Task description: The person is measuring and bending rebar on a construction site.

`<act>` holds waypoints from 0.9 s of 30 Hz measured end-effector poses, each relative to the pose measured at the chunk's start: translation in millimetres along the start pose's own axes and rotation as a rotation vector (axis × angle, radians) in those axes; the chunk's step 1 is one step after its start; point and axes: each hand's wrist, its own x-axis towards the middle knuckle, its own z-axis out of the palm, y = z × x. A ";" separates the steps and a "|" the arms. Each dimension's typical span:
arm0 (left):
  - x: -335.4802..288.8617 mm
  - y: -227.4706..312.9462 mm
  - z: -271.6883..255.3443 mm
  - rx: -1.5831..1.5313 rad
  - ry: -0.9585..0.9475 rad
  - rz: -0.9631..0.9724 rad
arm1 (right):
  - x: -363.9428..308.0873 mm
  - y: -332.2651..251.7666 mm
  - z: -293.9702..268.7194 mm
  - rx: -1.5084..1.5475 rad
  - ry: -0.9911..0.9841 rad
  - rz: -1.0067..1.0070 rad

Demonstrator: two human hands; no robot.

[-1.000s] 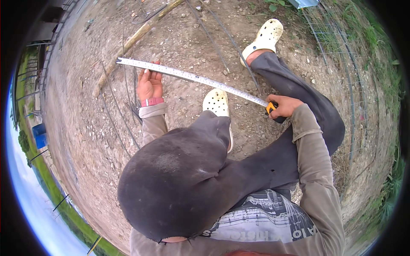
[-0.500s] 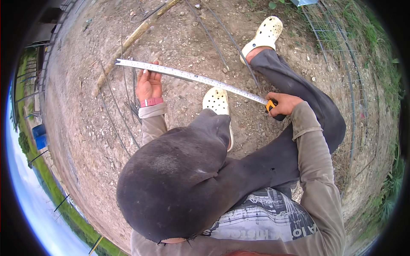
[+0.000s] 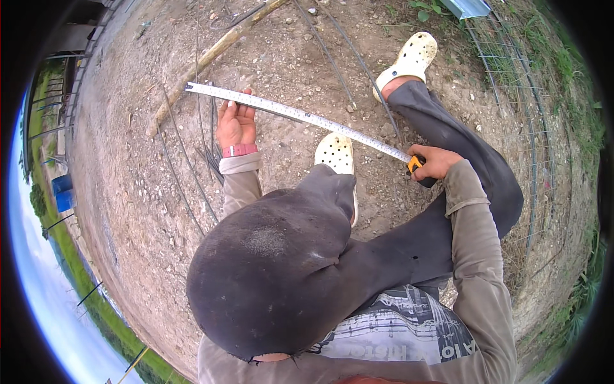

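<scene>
Partly hidden, the tape case [image 3: 415, 164] fills the gripping right hand [image 3: 437, 162]; whether the left hand [image 3: 237, 127] pinches the blade [image 3: 346, 132] is unclear.

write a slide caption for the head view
Left hand on a pulled-out tape near its tip, right hand holding the case, above stony ground.

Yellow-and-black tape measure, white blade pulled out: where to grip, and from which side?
I'd grip the yellow-and-black tape measure by its case, coming from the right. The long, thin white blade leaves the case toward the left, so that side is obstructed, and the strip would probably flex if grabbed alone. The right hand holds the case this way.
</scene>
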 end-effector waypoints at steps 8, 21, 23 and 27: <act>4.9 0.6 -3.4 -0.003 -0.013 0.022 | -0.1 -0.8 1.6 0.009 -0.002 0.008; 2.6 4.6 4.3 0.048 -0.041 0.052 | 2.8 4.0 1.9 0.015 0.001 -0.027; 1.9 3.3 6.0 0.047 -0.034 0.067 | 3.0 4.3 0.8 0.019 0.001 -0.022; 1.4 4.0 2.4 0.049 -0.067 0.060 | 4.2 5.2 0.3 0.037 -0.025 -0.017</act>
